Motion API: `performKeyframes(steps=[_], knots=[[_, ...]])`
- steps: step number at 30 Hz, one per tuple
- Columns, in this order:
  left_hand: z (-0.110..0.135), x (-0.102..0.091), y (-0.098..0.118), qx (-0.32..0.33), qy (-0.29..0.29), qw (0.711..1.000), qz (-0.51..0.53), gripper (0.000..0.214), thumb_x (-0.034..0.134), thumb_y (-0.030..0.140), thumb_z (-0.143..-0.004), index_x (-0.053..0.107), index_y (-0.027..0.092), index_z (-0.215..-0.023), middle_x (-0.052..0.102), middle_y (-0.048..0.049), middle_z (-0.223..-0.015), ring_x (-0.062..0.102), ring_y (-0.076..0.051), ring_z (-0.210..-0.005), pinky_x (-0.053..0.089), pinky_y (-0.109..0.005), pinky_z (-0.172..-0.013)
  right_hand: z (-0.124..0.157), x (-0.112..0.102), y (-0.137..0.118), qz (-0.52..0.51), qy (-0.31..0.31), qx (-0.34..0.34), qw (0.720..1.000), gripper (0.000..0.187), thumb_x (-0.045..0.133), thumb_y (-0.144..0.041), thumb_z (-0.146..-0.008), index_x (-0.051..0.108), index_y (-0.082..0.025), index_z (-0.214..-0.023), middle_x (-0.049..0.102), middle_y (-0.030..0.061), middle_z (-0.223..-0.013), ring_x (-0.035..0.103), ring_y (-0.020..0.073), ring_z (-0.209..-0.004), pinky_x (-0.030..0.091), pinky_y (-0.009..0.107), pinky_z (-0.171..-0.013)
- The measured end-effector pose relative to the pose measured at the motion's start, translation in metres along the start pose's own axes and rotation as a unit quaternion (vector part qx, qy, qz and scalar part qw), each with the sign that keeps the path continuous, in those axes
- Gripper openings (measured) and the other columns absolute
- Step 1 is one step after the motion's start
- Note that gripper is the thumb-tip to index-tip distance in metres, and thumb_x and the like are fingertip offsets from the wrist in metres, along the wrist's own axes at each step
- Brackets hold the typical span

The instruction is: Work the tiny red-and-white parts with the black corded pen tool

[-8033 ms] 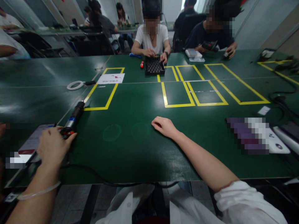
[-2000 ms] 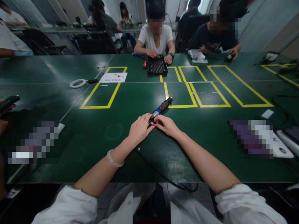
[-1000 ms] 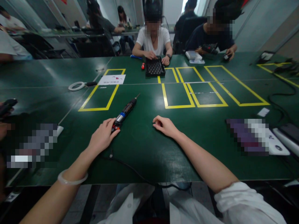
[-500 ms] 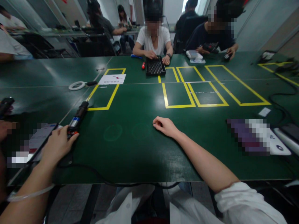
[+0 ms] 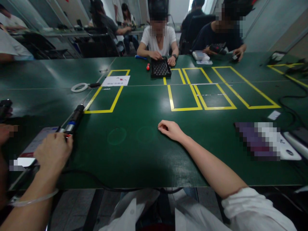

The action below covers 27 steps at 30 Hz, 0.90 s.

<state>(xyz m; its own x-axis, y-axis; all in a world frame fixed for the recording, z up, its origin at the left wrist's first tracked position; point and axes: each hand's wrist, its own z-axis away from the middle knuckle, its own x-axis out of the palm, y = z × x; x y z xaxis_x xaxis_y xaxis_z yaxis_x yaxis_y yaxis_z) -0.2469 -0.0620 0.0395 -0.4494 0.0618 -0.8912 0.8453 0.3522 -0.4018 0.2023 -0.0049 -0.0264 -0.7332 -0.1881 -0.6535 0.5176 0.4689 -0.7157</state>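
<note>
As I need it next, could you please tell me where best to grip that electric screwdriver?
I'd grip the electric screwdriver around its dark barrel, from above: it lies flat, tip pointing away, and the left hand covers its cabled rear end.

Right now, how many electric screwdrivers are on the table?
1: the electric screwdriver lies at the near left, its rear end under the left hand. Dark items that other people hold are too unclear to tell.

Left grip clenched, right grip loosely curled.
</note>
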Motion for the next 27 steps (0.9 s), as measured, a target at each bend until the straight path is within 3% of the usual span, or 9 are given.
performKeyframes(steps=[4, 8, 10, 14, 19, 23, 25, 27], knots=[[-0.006, -0.019, 0.012, -0.001, -0.016, 1.000, 0.017, 0.060, 0.015, 0.051, -0.094, 0.060, 0.016, -0.113, 0.066, -0.0145, -0.109, 0.061, -0.030, -0.090, 0.048, -0.036, -0.067, 0.000, 0.001, 0.000, 0.005, 0.001, 0.000, 1.000, 0.007, 0.057, -0.023, -0.089, 0.063, -0.019, -0.088, 0.062, -0.0014, -0.075, 0.054, 0.0110, -0.066, 0.033, 0.022, -0.061], [-0.007, -0.048, 0.055, 0.060, -0.040, 0.979, 0.190, 0.052, 0.031, 0.054, -0.093, 0.058, 0.017, -0.119, 0.068, -0.0111, -0.106, 0.064, -0.026, -0.088, 0.047, -0.034, -0.074, 0.000, 0.000, -0.002, 0.007, 0.001, 0.000, 1.000, 0.007, 0.057, -0.023, -0.089, 0.063, -0.019, -0.088, 0.062, -0.0012, -0.075, 0.054, 0.0110, -0.065, 0.034, 0.022, -0.062], [-0.004, -0.063, 0.088, 0.143, -0.060, 0.935, 0.320, 0.045, 0.041, 0.050, -0.091, 0.060, 0.017, -0.115, 0.069, -0.0093, -0.104, 0.064, -0.023, -0.089, 0.047, -0.032, -0.078, 0.000, 0.000, -0.002, 0.003, 0.001, 0.002, 1.000, 0.008, 0.057, -0.023, -0.089, 0.063, -0.019, -0.088, 0.062, -0.0011, -0.075, 0.053, 0.0109, -0.065, 0.035, 0.022, -0.062], [0.001, -0.087, 0.158, 0.274, -0.127, 0.803, 0.513, 0.042, 0.046, 0.048, -0.090, 0.062, 0.019, -0.116, 0.070, -0.0056, -0.098, 0.064, -0.019, -0.086, 0.047, -0.031, -0.079, 0.000, 0.000, 0.000, -0.058, 0.002, 0.015, 0.998, 0.009, 0.057, -0.025, -0.088, 0.062, -0.019, -0.090, 0.061, -0.0014, -0.074, 0.053, 0.0110, -0.065, 0.038, 0.022, -0.063], [0.008, -0.097, 0.222, 0.370, -0.232, 0.670, 0.600, 0.050, 0.049, 0.042, -0.090, 0.049, 0.020, -0.135, 0.065, -0.0025, -0.088, 0.060, -0.016, -0.080, 0.046, -0.030, -0.078, -0.002, 0.002, 0.000, -0.231, 0.011, 0.040, 0.972, 0.029, 0.057, -0.032, -0.088, 0.055, -0.018, -0.113, 0.061, -0.0009, -0.080, 0.053, 0.0104, -0.064, 0.044, 0.024, -0.064], [0.014, -0.091, 0.242, 0.351, -0.308, 0.583, 0.665, 0.060, 0.055, 0.037, -0.088, 0.040, 0.016, -0.141, 0.060, -0.0006, -0.083, 0.058, -0.014, -0.078, 0.047, -0.030, -0.078, -0.004, 0.002, 0.000, -0.276, -0.016, 0.034, 0.961, 0.029, 0.058, -0.039, -0.088, 0.054, -0.018, -0.109, 0.062, 0.0004, -0.082, 0.055, 0.0108, -0.067, 0.046, 0.025, -0.066], [0.016, -0.086, 0.245, 0.318, -0.326, 0.564, 0.689, 0.061, 0.057, 0.037, -0.087, 0.040, 0.015, -0.140, 0.060, -0.0004, -0.083, 0.058, -0.014, -0.077, 0.047, -0.030, -0.078, -0.004, 0.001, -0.001, -0.272, -0.022, 0.036, 0.961, 0.027, 0.059, -0.040, -0.087, 0.055, -0.018, -0.102, 0.062, 0.0004, -0.081, 0.055, 0.0107, -0.067, 0.046, 0.025, -0.066], [0.017, -0.080, 0.246, 0.291, -0.328, 0.563, 0.701, 0.056, 0.057, 0.039, -0.087, 0.044, 0.015, -0.135, 0.062, -0.0013, -0.083, 0.058, -0.013, -0.076, 0.047, -0.030, -0.076, -0.004, 0.002, -0.001, -0.274, -0.015, 0.042, 0.961, 0.028, 0.061, -0.041, -0.086, 0.056, -0.017, -0.099, 0.061, -0.0002, -0.078, 0.054, 0.0105, -0.066, 0.044, 0.025, -0.064]])
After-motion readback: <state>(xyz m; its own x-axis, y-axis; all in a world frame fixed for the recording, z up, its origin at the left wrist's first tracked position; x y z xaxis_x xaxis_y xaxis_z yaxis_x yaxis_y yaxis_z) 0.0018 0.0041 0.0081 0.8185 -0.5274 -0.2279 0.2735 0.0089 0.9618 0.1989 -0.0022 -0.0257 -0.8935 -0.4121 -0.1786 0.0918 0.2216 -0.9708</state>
